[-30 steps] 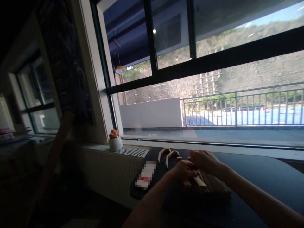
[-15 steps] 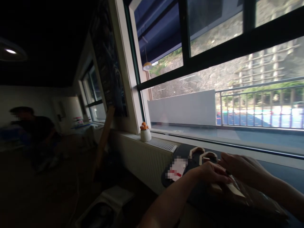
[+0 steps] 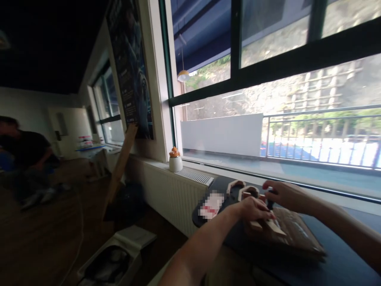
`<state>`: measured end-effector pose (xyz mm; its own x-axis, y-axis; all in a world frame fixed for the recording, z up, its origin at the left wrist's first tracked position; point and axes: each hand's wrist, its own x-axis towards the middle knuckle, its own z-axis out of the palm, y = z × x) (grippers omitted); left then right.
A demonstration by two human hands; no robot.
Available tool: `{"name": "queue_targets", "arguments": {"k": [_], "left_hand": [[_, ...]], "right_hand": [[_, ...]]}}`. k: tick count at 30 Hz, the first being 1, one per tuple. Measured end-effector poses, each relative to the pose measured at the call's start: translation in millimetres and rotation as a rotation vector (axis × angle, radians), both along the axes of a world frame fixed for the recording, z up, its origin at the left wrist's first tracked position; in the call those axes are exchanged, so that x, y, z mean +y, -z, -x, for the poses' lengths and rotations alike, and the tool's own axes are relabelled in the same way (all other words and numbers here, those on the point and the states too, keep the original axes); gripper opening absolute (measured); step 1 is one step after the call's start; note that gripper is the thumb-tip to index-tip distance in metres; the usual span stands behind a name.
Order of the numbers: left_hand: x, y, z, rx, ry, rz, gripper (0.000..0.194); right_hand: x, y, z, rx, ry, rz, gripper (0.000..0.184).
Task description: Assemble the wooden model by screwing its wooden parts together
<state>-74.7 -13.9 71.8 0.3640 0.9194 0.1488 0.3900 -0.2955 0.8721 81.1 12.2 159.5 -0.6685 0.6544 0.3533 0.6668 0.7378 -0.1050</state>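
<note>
My left hand [image 3: 255,209] is closed, its fingers bent over pale wooden pieces [image 3: 276,228] at the edge of a brown, plastic-wrapped slab [image 3: 302,232]. Just beyond it, my right hand [image 3: 281,193] has its thumb and fingers curled around a small dark object [image 3: 270,200], its kind too dim to tell. The two hands are close together. Behind the left hand are two many-sided pale wooden rings, a nearer ring [image 3: 241,194] and a farther ring [image 3: 231,186]. All of this is on a dark tabletop [image 3: 228,183].
A blurred-out card [image 3: 212,204] lies at the table's left end. A white pot with an orange top [image 3: 175,159] stands on the sill above a radiator [image 3: 166,190]. An open white box [image 3: 133,238] sits on the floor. A person [image 3: 26,155] sits far left, near a leaning plank [image 3: 122,165].
The view has shifted slightly, so the room and table appear farther left. My right hand has lifted slightly off the left, and the dark object now shows at its fingers.
</note>
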Motion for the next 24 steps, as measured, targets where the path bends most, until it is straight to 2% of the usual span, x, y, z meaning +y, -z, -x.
{"name": "queue_targets", "arguments": {"k": [3,6,12,15,20,24], "left_hand": [[-1.7,-0.6,1.1,-0.011,-0.004,-0.079,0.011],[-2.6,0.1,1.3,-0.011,-0.013,-0.11,0.015],[-6.3,-2.4,1.2,0.014,-0.023,-0.121,0.019],[-6.8,-3.5,0.7,0.024,-0.011,-0.143,0.019],[-7.3,-3.5,1.5,0.018,0.01,-0.158,0.025],[-6.3,-2.4,2.5,0.007,0.009,-0.145,0.031]], "right_hand": [[-10.3,-11.1,-4.9,-0.095,-0.047,0.014,0.024],[-20.4,-13.2,-4.9,-0.116,-0.026,0.001,0.029],[-26.7,-9.8,-0.7,-0.107,0.095,-0.024,0.031],[-27.5,-16.3,-4.3,-0.119,0.137,-0.025,0.032],[-28.7,-34.5,-14.5,-0.153,0.006,0.045,0.025],[-26.5,-34.7,-16.3,-0.157,-0.013,0.067,0.025]]}}
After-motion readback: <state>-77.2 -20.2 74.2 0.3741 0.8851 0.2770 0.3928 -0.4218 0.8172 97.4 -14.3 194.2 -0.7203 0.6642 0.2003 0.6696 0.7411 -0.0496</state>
